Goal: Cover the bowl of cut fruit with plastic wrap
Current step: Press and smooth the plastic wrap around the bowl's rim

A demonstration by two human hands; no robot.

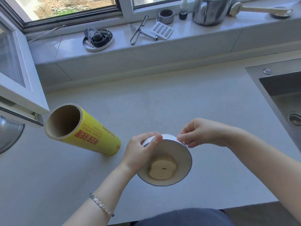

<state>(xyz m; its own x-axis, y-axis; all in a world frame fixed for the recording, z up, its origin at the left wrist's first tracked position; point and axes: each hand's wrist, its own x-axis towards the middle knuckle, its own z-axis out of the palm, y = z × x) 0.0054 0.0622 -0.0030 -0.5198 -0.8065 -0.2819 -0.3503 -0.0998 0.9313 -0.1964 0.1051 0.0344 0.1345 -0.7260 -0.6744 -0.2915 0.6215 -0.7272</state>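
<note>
Bowl (164, 160) of cut fruit sat at the near middle of the desk (162, 103), tilted toward the camera, with a pale apple slice (162, 168) lying in its bottom. The left hand (140, 150) gripped the bowl's left rim, thumb laid over the far edge, while the right hand (202, 132) pinched at the far right rim, its fingers (182, 137) closed on what looked like a thin edge of wrap (169, 136); the film was too clear to make out with any certainty. A yellow roll (84, 129) of wrap lay on its side to the left of the bowl, near but apart, with nobody holding it. By the look of it, the step in hand was pressing the film down around the rim. The next move would call for turning the bowl and smoothing the film against the outer wall all round, keeping it taut without tearing it or tipping the fruit out.
</note>
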